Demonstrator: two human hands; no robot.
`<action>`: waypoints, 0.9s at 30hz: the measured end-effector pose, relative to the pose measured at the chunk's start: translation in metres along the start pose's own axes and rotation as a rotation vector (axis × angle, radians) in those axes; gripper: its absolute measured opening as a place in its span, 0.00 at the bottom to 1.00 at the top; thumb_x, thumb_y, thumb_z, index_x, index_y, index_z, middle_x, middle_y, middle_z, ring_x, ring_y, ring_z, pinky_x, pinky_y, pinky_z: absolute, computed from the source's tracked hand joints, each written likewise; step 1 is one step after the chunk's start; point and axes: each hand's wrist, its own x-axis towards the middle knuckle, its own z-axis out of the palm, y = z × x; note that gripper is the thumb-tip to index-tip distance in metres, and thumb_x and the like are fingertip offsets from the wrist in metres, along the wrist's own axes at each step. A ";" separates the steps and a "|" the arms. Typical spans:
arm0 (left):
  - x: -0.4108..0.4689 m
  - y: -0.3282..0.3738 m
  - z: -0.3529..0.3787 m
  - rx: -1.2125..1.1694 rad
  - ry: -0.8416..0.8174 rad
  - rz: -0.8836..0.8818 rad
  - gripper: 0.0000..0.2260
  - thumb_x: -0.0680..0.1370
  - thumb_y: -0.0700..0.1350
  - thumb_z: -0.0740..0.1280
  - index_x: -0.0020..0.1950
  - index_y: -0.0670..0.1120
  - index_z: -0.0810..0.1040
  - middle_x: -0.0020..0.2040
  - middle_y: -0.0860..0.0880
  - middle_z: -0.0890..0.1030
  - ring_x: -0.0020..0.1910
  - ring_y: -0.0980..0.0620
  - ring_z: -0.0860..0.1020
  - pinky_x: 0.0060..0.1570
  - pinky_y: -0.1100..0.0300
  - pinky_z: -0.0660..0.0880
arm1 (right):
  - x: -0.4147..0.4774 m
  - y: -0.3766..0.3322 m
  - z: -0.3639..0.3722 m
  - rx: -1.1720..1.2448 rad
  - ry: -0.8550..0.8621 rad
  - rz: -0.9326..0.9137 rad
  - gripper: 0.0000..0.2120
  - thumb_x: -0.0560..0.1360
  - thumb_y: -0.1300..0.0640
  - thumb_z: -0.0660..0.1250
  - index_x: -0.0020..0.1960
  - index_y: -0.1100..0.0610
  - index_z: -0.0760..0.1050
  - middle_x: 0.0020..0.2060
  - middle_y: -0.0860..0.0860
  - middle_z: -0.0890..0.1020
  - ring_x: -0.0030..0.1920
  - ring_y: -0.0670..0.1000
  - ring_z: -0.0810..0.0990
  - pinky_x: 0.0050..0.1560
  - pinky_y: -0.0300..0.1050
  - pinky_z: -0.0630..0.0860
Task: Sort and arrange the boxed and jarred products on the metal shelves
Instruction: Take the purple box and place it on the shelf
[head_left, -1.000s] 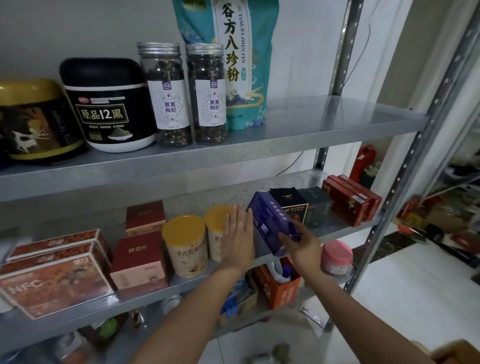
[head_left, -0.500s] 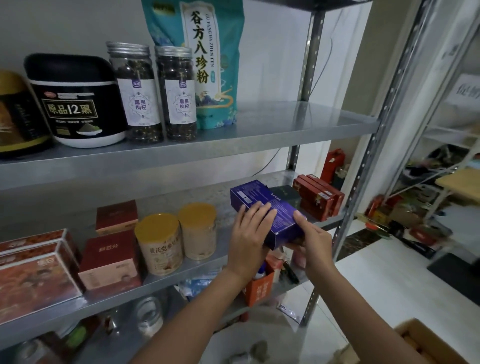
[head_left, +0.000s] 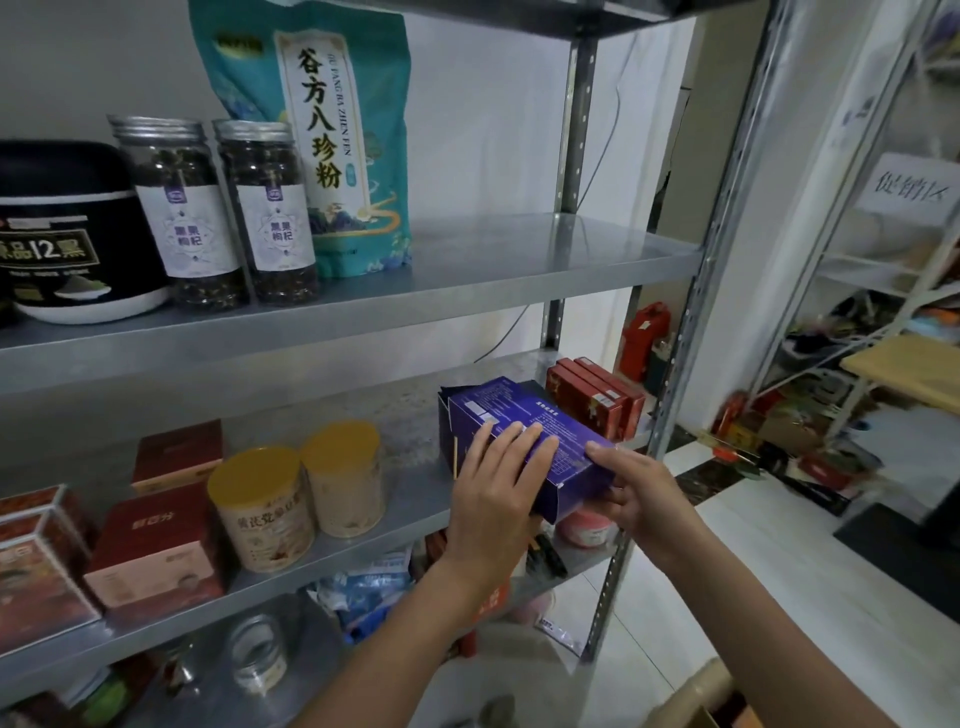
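Observation:
A purple box (head_left: 524, 423) lies tilted at the front of the middle metal shelf (head_left: 415, 499), its near end sticking out past the edge. My left hand (head_left: 498, 483) grips its left side, fingers laid over the top. At the near right corner my right hand (head_left: 631, 491) holds it, thumb on top and fingers underneath. A dark box stands just behind it, mostly hidden. Red boxes (head_left: 597, 397) sit to its right. Two yellow-lidded jars (head_left: 265, 506) (head_left: 345, 475) stand to its left.
The upper shelf (head_left: 519, 260) carries two dark glass jars (head_left: 179, 213), a black tub (head_left: 62, 234) and a teal bag (head_left: 317, 140); its right half is bare. Red cartons (head_left: 156, 551) fill the middle shelf's left. Steel uprights (head_left: 675, 405) frame the right side.
The purple box, first standing among the dark boxes with only my right hand on it, has been pulled toward the shelf front; my left hand left the yellow jar and took hold of it.

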 end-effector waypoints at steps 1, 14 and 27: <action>0.000 0.002 0.000 -0.006 -0.006 0.001 0.35 0.66 0.47 0.81 0.68 0.43 0.71 0.64 0.42 0.78 0.66 0.44 0.75 0.68 0.42 0.67 | 0.000 0.001 -0.001 0.029 0.034 -0.015 0.20 0.65 0.51 0.76 0.54 0.59 0.79 0.48 0.58 0.85 0.45 0.54 0.86 0.39 0.45 0.82; 0.004 0.031 0.007 -0.057 0.112 0.073 0.21 0.74 0.44 0.72 0.64 0.42 0.72 0.58 0.41 0.81 0.61 0.45 0.78 0.58 0.52 0.78 | -0.014 0.016 -0.007 0.070 0.103 -0.189 0.14 0.71 0.44 0.69 0.51 0.52 0.79 0.40 0.46 0.86 0.44 0.45 0.85 0.37 0.39 0.80; 0.045 0.028 -0.031 -0.897 -0.298 -0.630 0.20 0.69 0.40 0.78 0.52 0.60 0.75 0.51 0.60 0.80 0.52 0.62 0.79 0.50 0.65 0.78 | 0.006 -0.013 -0.076 -0.600 -0.286 -0.338 0.43 0.67 0.51 0.77 0.72 0.33 0.56 0.68 0.25 0.64 0.66 0.29 0.66 0.52 0.32 0.77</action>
